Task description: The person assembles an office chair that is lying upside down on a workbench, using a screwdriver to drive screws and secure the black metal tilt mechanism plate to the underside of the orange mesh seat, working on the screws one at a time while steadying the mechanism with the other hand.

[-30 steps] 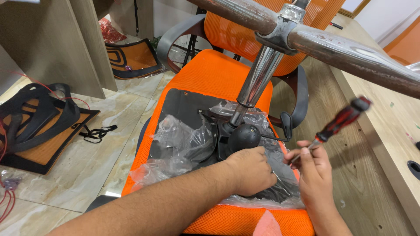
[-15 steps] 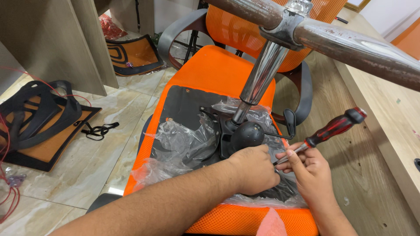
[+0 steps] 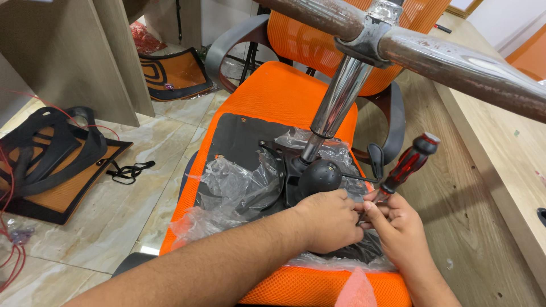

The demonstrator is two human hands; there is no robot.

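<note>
- Your right hand (image 3: 401,230) is clenched round the shank of the screwdriver (image 3: 406,165); its red-and-black handle tilts up and to the far right, and the tip is hidden between your two hands, so I cannot tell whether it sits in a screw.
- Your left hand (image 3: 330,219) lies knuckles-up on the black tilt mechanism (image 3: 310,179), fingers curled towards the tip; whether they pinch a screw or only steady the shank cannot be seen.
- The mechanism sits on the underside of the orange seat (image 3: 273,99), which lies upside down, near the middle of the scene; the chrome gas column (image 3: 338,102) rises from it to the base spokes (image 3: 455,59) overhead.
- Crumpled clear plastic wrap (image 3: 239,187) lies to the left of the mechanism and just under your hands; judge it a nuisance, and keep it out from beneath the plate and away from the screw hole.
- To drive well, bring the handle more upright over the screw; slide the right hand up to the handle for torque; let the left fingers guide the tip only.
- Mind the black lever (image 3: 375,156) just beside the handle; it may foul your turning.
</note>
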